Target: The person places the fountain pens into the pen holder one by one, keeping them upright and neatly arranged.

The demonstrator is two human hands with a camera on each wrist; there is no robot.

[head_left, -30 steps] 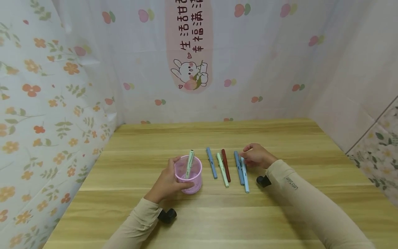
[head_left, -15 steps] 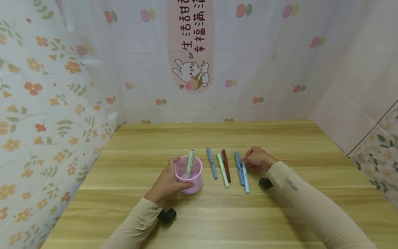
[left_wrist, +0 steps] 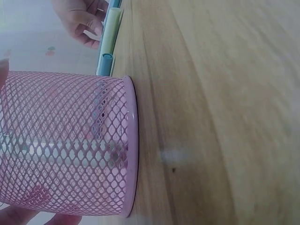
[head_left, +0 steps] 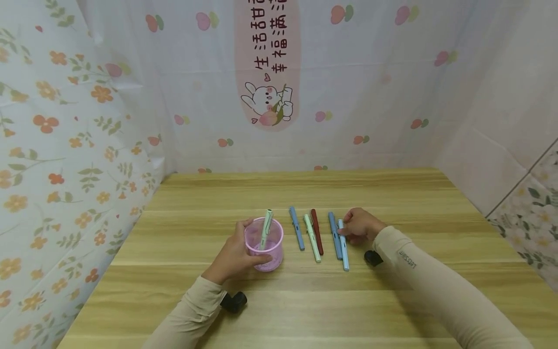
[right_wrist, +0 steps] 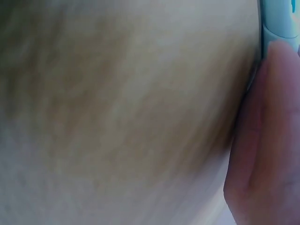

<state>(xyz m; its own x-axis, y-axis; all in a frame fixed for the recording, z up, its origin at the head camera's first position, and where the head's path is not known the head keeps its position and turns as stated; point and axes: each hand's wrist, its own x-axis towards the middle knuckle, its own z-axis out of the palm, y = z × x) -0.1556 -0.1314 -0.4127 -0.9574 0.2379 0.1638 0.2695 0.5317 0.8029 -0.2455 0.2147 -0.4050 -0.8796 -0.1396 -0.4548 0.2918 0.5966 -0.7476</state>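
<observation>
My left hand holds a pink mesh pen holder upright on the table, thumb on the near side and fingers around the far side. A pale green pen leans inside, its top above the rim; the left wrist view shows it through the mesh. On the right, my right hand pinches a light blue pen near its upper end, while the pen lies along the table. In the right wrist view a fingertip presses against this pen.
Left of the light blue pen, right beside it, lies a darker blue pen. A dark red pen, a light green pen and another blue pen lie between the hands on the wooden table. Printed cloth hangs behind.
My right hand has come slightly down and closer onto the light blue pen, whose top now shows beyond the fingertips. The left hand and pen holder stay where they were.
</observation>
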